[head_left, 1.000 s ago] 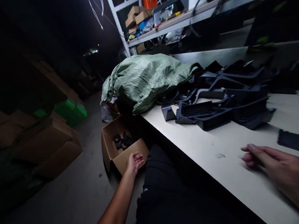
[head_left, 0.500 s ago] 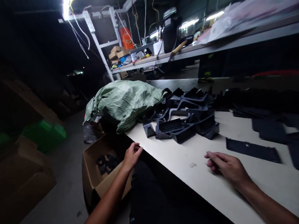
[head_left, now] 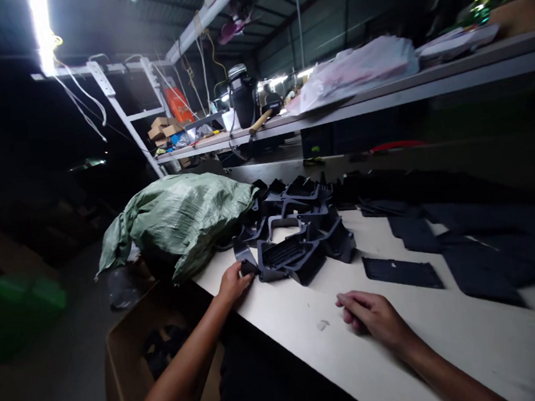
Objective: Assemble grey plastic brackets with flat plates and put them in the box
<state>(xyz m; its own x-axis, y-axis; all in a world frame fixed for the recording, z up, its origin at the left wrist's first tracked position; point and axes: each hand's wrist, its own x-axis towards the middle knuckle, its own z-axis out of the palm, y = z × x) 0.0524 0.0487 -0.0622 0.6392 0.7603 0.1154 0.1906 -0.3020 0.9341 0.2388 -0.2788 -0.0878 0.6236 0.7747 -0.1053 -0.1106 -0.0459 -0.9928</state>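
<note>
My left hand is at the table's near edge, its fingers closed on the lower end of a small black plastic part. That part stands at the near left of a pile of black moulded plastic frames. Over the white tabletop, my right hand is curled, thumb against the index finger; whether anything is inside the fingers is hidden. Beyond it lies a flat black rectangular panel. A small pale scrap lies to its left.
A green woven sack covers the table's far left corner. Below left stands an open cardboard box with black parts inside. More flat black panels lie at the right. A shelf with a hammer and plastic bags runs above the table.
My left hand has moved from beside the table edge onto the small black part and closed on it. My right hand keeps its curled shape. The view has turned to the right.
</note>
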